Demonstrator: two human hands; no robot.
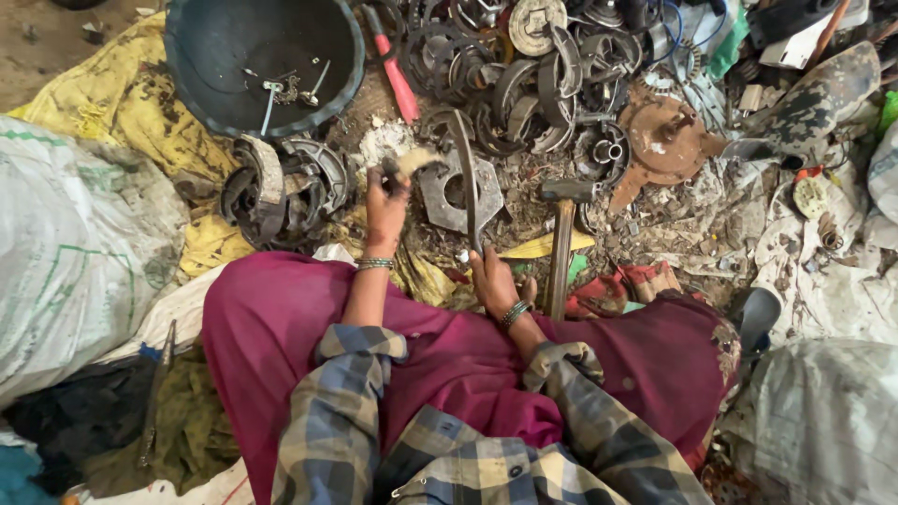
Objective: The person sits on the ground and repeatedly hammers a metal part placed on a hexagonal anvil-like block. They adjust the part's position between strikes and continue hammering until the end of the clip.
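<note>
Rusted, the curved metal brake shoe [465,178] is gripped upright by the right hand [493,281] while a pale worn lining piece [412,164] is clenched in the left hand [386,208]; fingers could be cut by sharp edges.

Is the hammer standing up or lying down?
Lying down. The hammer rests flat on the scrap by the right hand, head pointing away; no hand holds it.

Magenta skirt [281,318] — blue-yellow plaid sleeves [337,411] — red-handled tool [398,79]
</note>
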